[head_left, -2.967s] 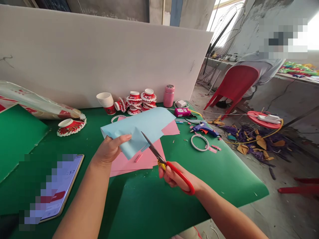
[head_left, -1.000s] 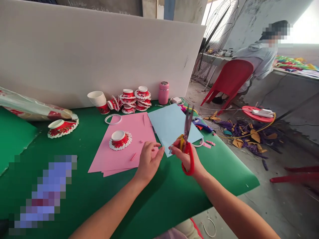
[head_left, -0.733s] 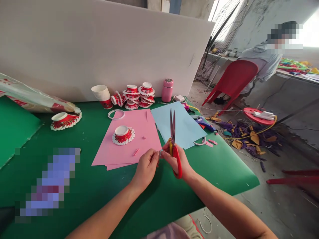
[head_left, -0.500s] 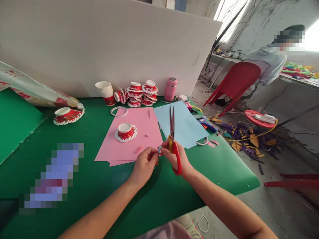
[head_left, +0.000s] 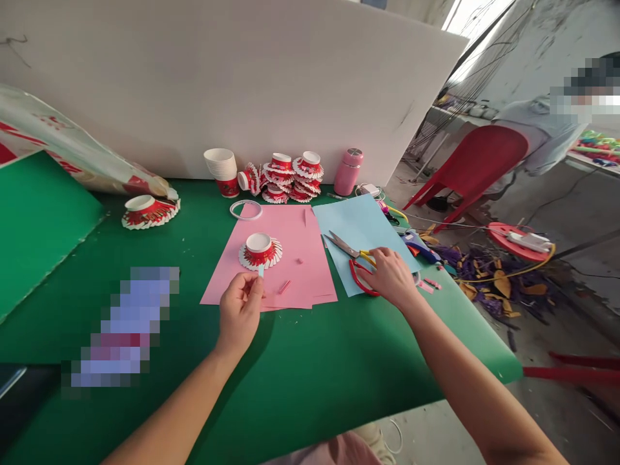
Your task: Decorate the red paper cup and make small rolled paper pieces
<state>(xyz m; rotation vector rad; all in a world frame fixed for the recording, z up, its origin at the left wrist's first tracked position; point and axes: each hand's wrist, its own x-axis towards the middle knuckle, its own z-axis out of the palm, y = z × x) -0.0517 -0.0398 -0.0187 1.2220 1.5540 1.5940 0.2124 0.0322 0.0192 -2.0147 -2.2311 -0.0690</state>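
Pinched between the thumb and fingers of my left hand (head_left: 239,310) is a small light blue paper strip (head_left: 261,270), its upper end sticking up. Just behind it, a cut and fanned red-and-white paper cup (head_left: 259,248) rests base up on the pink paper sheets (head_left: 227,284). My right hand (head_left: 391,276) grips the handles of the scissors (head_left: 356,253), which have one red and one yellow handle. Their blades are slightly apart, pointing left over the light blue sheet (head_left: 361,216). Small rolled pink pieces (head_left: 285,287) are on the pink paper.
At the back stand stacked white cups (head_left: 220,165), several fanned cups (head_left: 293,174) and a pink bottle (head_left: 349,172). A tape ring (head_left: 246,210) touches the pink paper's far edge. A blue glue gun (head_left: 420,247) is at the right. A person sits on a red chair (head_left: 477,171).
My hands have separated. The left moved left with the blue strip towards the fanned cup; the right moved right and lowered the scissors from upright to nearly flat over the blue sheet.
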